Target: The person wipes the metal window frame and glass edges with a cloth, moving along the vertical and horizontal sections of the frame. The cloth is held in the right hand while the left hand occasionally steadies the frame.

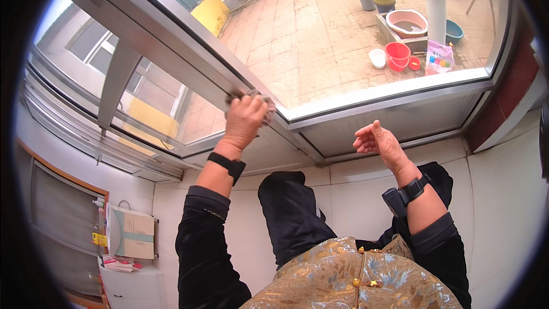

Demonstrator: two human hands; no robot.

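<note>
My left hand [245, 121] presses a crumpled, greyish-brown cloth [269, 109] against the metal frame [184, 58] of a glazed door or window, near the lower corner of the large pane. The cloth is partly hidden under my fingers and looks slightly blurred. My right hand [381, 142] is raised in front of the lower metal panel [394, 120], thumb up and fingers loosely curled, holding nothing. Both wrists wear black straps; the right one carries a small black device [395, 201].
Pale floor tiles [360, 184] lie under my legs. At the lower left stand a white cabinet [133, 285] and a cream and green case [133, 234]. Through the glass show a paved yard [300, 38], a red bucket [397, 56], several basins and a white pillar with a tap.
</note>
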